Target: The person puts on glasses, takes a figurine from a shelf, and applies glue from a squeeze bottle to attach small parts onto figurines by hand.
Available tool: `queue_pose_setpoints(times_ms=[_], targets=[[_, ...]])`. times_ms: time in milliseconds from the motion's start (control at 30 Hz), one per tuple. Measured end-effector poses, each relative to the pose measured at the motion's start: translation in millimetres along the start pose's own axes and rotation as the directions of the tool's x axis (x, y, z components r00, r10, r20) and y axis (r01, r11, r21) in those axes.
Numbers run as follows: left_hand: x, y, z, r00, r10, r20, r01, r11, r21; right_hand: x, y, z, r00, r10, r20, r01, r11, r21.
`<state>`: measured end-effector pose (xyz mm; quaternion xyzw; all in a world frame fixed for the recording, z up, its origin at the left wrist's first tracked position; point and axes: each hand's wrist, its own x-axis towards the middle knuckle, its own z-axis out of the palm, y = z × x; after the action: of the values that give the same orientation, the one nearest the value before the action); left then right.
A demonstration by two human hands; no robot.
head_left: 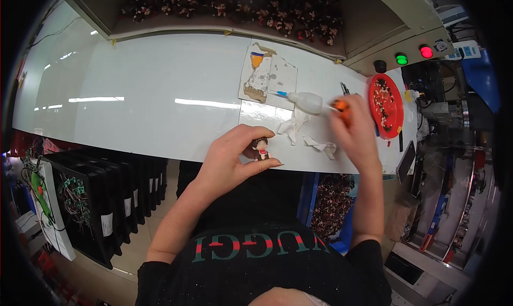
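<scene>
Figurine (pixel 261 148), small, brown and cream with a red patch on its front, is roughly upright at the near edge of the glossy white counter (pixel 144 119). The person's left hand (pixel 231 155) grasps it, the grip pinching it with the index finger at the head and the thumb by the base. It looks light and stiff, probably moulded plastic, smooth enough to slip; head and base seem the best places to hold, leaving the front uncovered. The right hand (pixel 357 130), blurred, is closed around a bright orange object (pixel 342 110) whose form I cannot make out. Near that hand lie a translucent white squeeze bottle (pixel 309 102) with a blue tip and crumpled white tissue (pixel 294 125).
</scene>
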<state>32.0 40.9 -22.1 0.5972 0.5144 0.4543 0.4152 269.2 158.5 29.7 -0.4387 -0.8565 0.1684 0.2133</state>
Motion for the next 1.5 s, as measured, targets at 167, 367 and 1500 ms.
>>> queue_pose_setpoints(times_ms=[167, 367, 1500], targets=[[-2, 0, 0, 0.999, -0.034, -0.004, 0.033, 0.999, -0.010, 39, -31, 34, 0.980, -0.084, 0.182, 0.081, 0.996, 0.021], [-1, 0, 0, 0.999, -0.032, 0.012, 0.033, 0.999, -0.028, 48, -25, 38, 0.976, -0.025, 0.215, 0.040, 0.997, -0.068], [90, 3, 15, 0.992, 0.072, 0.107, -0.095, 0.969, 0.226, -57, 60, -8, 0.915, 0.284, -0.285, -0.264, 0.959, 0.106]])
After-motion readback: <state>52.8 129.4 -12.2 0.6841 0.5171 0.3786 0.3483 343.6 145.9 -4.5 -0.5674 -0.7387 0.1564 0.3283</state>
